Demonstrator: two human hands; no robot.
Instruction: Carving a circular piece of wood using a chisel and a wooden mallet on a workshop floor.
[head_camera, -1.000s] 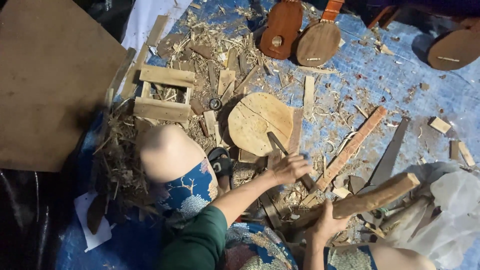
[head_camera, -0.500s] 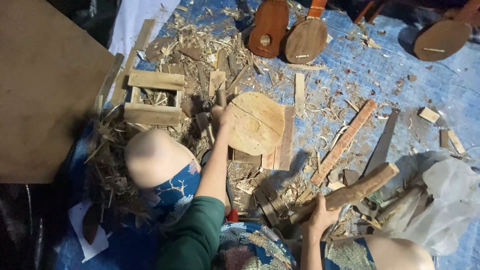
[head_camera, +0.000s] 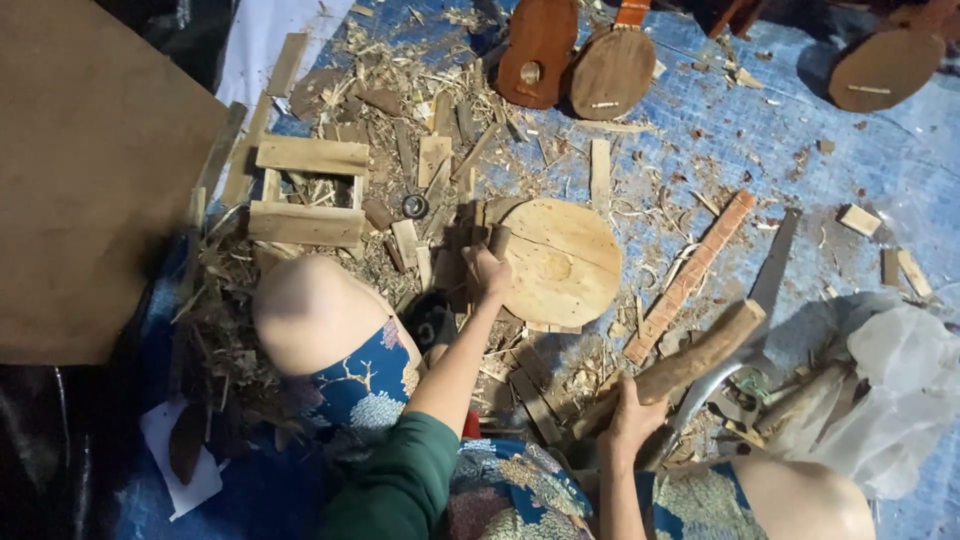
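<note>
My left hand (head_camera: 489, 272) is closed around a small block of wood at the left edge of a round wooden slab (head_camera: 560, 262) lying on the blue tarp. My right hand (head_camera: 630, 418) grips the lower end of a thick wooden club (head_camera: 700, 352), which slants up to the right above the ground. A curved metal blade (head_camera: 700, 390) lies just under the club. My bare knee (head_camera: 305, 312) is on the left, above patterned blue cloth.
Wood scraps and shavings litter the tarp. A small wooden frame (head_camera: 305, 190) lies at upper left beside a large brown board (head_camera: 90, 170). A notched reddish strip (head_camera: 690, 275) lies right of the slab. Unfinished instrument bodies (head_camera: 575, 60) rest at the top. A plastic bag (head_camera: 900, 380) sits at right.
My left hand went from the near side of the slab up to its left edge and closed on a small wood block. The right hand kept holding the club.
</note>
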